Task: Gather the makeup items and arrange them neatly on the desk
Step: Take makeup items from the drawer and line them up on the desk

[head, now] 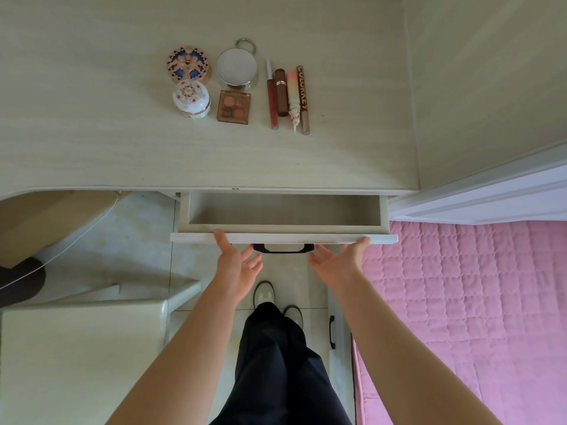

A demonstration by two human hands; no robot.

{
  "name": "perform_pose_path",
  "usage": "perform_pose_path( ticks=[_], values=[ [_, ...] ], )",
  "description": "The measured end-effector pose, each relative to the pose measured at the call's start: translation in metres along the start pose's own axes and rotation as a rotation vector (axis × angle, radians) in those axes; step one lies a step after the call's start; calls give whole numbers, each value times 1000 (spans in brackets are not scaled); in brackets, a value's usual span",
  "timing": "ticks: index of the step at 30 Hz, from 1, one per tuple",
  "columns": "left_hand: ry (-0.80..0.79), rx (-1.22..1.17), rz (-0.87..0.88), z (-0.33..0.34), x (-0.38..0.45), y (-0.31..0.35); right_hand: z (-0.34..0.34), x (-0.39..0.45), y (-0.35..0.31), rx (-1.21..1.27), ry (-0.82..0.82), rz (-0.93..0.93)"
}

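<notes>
Eight makeup items are lined up on the desk point(92, 142).

Two round compacts point(188, 63), a mirrored jar point(236, 68), an eyeshadow palette point(234, 106) and four tubes point(288, 96) are grouped together (tubes side by side); below, the open drawer point(283, 239) front is touched by the left hand point(234, 262) and right hand point(339, 260), fingers spread, either side of its dark handle point(283, 248).

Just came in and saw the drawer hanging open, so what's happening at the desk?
A person stands at the desk with both hands at the front of the open drawer, the left hand and right hand open on either side of its black handle. The part of the drawer in view holds nothing. On the desktop, round compacts, a palette and four slim tubes already lie grouped together.
</notes>
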State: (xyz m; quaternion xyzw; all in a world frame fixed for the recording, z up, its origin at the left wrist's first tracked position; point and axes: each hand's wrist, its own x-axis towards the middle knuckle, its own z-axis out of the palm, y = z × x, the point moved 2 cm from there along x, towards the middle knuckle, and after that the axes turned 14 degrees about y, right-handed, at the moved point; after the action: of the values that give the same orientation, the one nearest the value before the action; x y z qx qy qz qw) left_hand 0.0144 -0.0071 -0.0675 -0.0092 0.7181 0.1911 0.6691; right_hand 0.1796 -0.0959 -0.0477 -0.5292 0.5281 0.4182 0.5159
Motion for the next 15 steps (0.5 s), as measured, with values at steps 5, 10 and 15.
perform_pose_path(
  ticks=[5,10,15],
  values=[
    [22,-74,-14,3,5,0,6,6,8,23,-25,-13],
    [28,-159,-40,11,5,5,16,3,3,44,-32,-16],
    [8,-205,-39,26,4,18,36,-4,-5,64,-58,-2]
  ],
)
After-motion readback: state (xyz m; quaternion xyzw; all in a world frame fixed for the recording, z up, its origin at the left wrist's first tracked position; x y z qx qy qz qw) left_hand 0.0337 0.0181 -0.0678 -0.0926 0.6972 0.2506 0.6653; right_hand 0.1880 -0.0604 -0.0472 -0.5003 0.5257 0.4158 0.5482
